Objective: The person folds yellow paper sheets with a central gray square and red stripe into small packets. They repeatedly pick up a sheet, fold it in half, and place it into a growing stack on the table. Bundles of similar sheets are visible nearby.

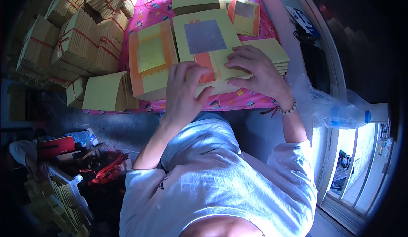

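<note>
A thick stack of yellow paper sheets (231,39) lies in front of me. Its top sheet bears a silver-grey square and an orange-red strip near the front edge. My left hand (187,86) is over the stack's front left corner, fingers curled loosely and thumb apart. At the front right corner is my right hand (257,71), with a beaded bracelet at the wrist. Its fingers are spread and bent over the top sheet. Neither hand visibly grips anything; whether the fingertips press on the paper cannot be made out.
Left of the stack lies another with a gold square (151,55). Bundles tied with red string (76,39) are piled at the far left. A folded yellow stack (106,91) stands at the front edge of the pink patterned tablecloth (229,104). A plastic bag (335,105) is at right.
</note>
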Demonstrator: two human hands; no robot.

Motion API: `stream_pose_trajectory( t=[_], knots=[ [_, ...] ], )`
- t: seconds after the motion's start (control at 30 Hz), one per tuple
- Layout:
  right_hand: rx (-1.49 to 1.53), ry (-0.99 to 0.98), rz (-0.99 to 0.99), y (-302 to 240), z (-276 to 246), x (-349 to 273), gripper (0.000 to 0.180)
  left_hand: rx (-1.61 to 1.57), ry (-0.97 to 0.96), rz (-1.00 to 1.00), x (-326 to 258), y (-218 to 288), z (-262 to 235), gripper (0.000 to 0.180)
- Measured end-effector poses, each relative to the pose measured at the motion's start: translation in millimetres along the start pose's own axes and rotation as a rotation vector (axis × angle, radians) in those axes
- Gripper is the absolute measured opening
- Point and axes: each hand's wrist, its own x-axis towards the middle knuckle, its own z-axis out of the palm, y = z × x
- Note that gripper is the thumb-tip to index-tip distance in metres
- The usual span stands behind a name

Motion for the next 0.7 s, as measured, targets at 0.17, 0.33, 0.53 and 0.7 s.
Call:
stream_pose_trajectory(
  t=[0.17,0.33,0.53,0.7],
  knots=[
    [0.09,0.023,0.013,5,5,0,0.027,-0.084,-0.006,-0.074,-5,-19,-1,0.029],
    [0.156,0.033,0.055,8,8,1,0.019,-0.114,0.015,-0.075,-5,-24,-1,0.019],
    [0.231,0.034,0.079,12,10,1,0.015,-0.113,0.008,-0.122,0,-22,-3,0.012],
    [0.259,0.021,0.113,10,9,3,0.014,-0.136,0.017,-0.146,2,-22,-3,0.012]
  ],
)
